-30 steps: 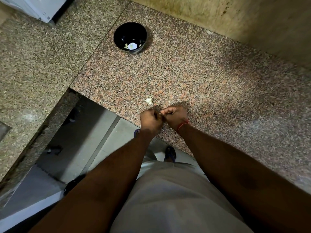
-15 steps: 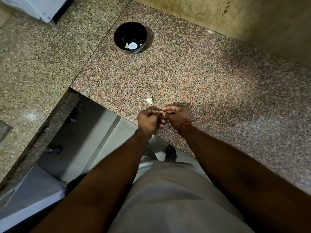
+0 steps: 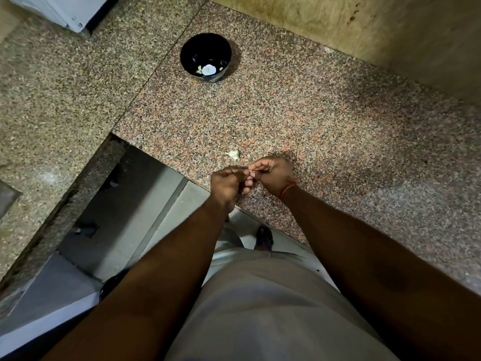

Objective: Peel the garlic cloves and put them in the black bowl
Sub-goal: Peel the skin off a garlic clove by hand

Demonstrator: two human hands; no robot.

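My left hand and my right hand meet over the front edge of the granite counter. Their fingertips pinch one small garlic clove between them; the fingers hide most of it. A loose pale garlic piece lies on the counter just beyond my hands. The black bowl stands far back on the counter, with a white patch and small pale bits at its bottom.
A stained wall runs along the counter's back right. A second granite slab extends to the left, with a white appliance at its far corner. Below the counter edge are the tiled floor and my foot.
My right hand has lifted and turned slightly while both hands keep working the clove. My left fingers have shifted. The bowl and the loose garlic piece have not moved.
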